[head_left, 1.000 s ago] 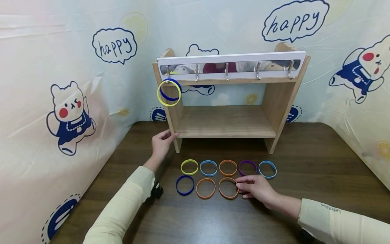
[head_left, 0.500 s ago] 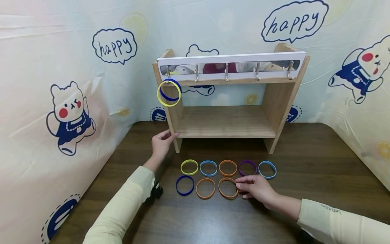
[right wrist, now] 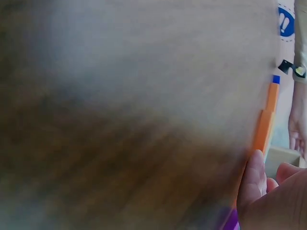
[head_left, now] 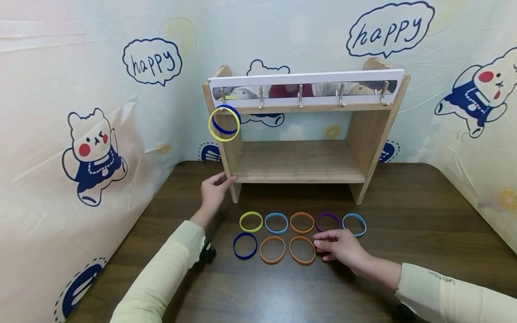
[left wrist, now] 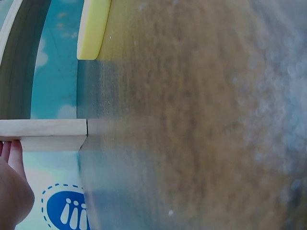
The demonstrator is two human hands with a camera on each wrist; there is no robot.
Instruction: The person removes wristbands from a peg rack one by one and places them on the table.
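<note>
My left hand (head_left: 213,193) grips the lower front edge of the left side panel of a wooden shelf rack (head_left: 299,161), thumb in front. My right hand (head_left: 341,247) is low over the table, relaxed fingertips right at the right edge of an orange wristband (head_left: 291,254) in the front row. Left of it lie another orange wristband (head_left: 261,254) and a dark blue one (head_left: 234,250). Behind them are yellow (head_left: 241,225), light blue (head_left: 266,226), orange (head_left: 292,226), purple (head_left: 317,224) and light blue (head_left: 365,228) wristbands. The purple one is partly hidden by my right hand.
A white-framed strip (head_left: 307,76) across the rack's top carries several metal hooks (head_left: 300,95). From the leftmost hook hang a yellow wristband (head_left: 210,128) and a dark blue wristband (head_left: 239,117). A printed cloth (head_left: 161,116) surrounds the brown table (head_left: 258,296).
My right hand has shifted slightly right, and the front orange wristband's right edge shows more fully past the fingertips. My left hand stays on the rack.
</note>
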